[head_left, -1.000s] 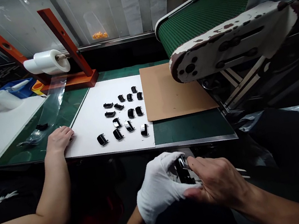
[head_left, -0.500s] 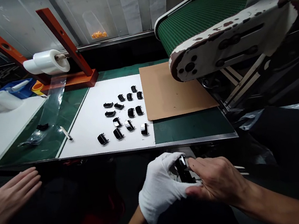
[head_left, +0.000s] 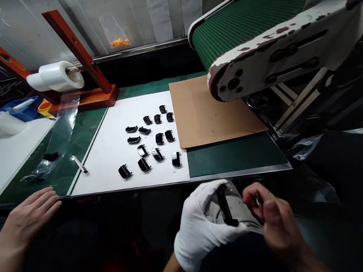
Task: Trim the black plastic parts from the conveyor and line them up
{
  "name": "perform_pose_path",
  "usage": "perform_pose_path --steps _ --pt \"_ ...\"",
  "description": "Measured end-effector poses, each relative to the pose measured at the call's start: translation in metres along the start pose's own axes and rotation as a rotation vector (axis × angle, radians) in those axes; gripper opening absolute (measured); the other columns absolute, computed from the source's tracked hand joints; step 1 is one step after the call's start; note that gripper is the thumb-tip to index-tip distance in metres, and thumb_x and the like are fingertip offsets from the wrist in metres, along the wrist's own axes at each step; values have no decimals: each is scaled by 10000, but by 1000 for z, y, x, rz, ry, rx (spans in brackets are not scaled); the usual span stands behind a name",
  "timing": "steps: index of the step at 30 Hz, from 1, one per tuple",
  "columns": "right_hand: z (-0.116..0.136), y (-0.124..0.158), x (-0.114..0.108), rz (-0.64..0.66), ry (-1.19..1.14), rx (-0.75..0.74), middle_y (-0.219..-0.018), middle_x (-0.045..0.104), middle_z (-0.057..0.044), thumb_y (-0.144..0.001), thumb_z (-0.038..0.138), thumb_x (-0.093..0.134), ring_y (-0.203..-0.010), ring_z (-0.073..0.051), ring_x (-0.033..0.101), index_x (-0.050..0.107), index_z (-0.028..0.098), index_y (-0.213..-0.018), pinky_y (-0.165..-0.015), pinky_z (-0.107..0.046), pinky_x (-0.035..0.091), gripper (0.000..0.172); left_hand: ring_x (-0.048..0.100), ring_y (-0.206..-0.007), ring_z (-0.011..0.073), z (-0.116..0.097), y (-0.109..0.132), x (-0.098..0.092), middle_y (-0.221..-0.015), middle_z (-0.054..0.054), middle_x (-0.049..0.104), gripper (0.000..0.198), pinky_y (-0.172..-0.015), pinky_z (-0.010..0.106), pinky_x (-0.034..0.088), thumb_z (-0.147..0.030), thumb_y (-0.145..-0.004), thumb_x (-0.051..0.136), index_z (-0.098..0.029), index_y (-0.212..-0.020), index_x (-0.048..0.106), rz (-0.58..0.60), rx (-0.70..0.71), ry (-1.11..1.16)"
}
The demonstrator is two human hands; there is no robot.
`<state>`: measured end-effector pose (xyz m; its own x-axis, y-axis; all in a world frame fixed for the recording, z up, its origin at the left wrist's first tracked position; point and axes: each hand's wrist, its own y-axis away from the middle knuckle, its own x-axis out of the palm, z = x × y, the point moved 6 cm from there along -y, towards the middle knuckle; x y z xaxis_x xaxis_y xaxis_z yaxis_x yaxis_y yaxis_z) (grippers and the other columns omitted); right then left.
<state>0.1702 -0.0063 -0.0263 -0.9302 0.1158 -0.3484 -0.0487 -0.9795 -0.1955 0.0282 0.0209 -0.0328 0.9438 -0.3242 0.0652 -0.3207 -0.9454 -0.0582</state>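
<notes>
Left hand (head_left: 202, 220) is wearing plain white glove (head_left: 194, 240); held part (head_left: 225, 206) is showing black. Ahead of that hand, black pieces (head_left: 157, 154) are dotting white sheet (head_left: 101, 154); ahead-right, plain brown cardboard (head_left: 215, 111) is covering green tabletop (head_left: 234, 157). Farther ahead-right, ribbed green belt (head_left: 249, 22) is topping brown-blotched white side plate (head_left: 253, 68). Far ahead-left, orange-red stand (head_left: 76, 47) is carrying whitish roll (head_left: 62, 76).

Film roll (head_left: 62, 77) on orange stand (head_left: 77, 49)

Parts (head_left: 157, 154) on sheet (head_left: 102, 158) (cardboard (head_left: 216, 114) right).

A single head-worn view faces forward and down — hands (head_left: 199, 228) close below, worktable (head_left: 234, 157) beyond.
</notes>
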Motion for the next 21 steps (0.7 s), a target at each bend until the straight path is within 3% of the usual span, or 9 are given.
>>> perform_pose_path --steps 4,9,12,14,16,18,21 --pt "-29 11 0 -43 -162 270 -518 327 62 -923 540 319 -449 -133 350 562 202 -935 -413 -250 285 417 615 -993 262 7 1 -3 -1100 81 630 689 -900 350 509 -280 -504 909 -196 -1132 637 14 -12 89" --pt "-42 13 1 -21 -101 262 -487 415 47 -819 571 539 -437 -125 406 637 208 -763 -415 -241 334 380 627 -971 267 13 -2 -5 -1067 88 646 702 -881 364 519 -271 -500 910 -188 -1138 631 20 -46 133" --pt "-42 13 0 -87 -86 269 -541 490 40 -724 545 674 -468 -137 446 678 219 -882 -429 -246 376 362 621 -990 274 13 -4 -7 -1076 91 644 685 -922 385 495 -253 -506 907 -187 -1132 638 17 -34 142" --pt "-43 13 1 -85 -82 295 -612 571 15 -767 503 648 -501 -149 484 679 222 -939 -451 -253 398 331 619 -992 274 14 -4 -8 -1080 91 642 693 -919 381 495 -249 -499 910 -186 -1134 640 10 -36 162" --pt "-44 13 4 -58 -45 313 -624 593 0 -809 477 608 -519 -150 491 672 215 -790 -471 -254 392 270 620 -984 265 15 -4 -9 -1080 84 641 698 -901 362 503 -226 -492 911 -191 -1134 640 -1 -56 182" --pt "-46 14 6 -20 -19 312 -533 516 20 -807 486 606 -493 -134 446 577 210 -584 -467 -247 359 357 622 -971 253 15 -4 -9 -1065 73 644 681 -878 340 511 -201 -500 905 -193 -1126 638 -11 -83 194" --pt "-48 15 11 18 -44 305 -510 454 40 -792 502 618 -501 -124 416 518 212 -554 -481 -241 337 388 625 -948 236 12 -5 -9 -1023 59 652 630 -834 302 521 -201 -524 894 -191 -1100 640 -13 -101 230"
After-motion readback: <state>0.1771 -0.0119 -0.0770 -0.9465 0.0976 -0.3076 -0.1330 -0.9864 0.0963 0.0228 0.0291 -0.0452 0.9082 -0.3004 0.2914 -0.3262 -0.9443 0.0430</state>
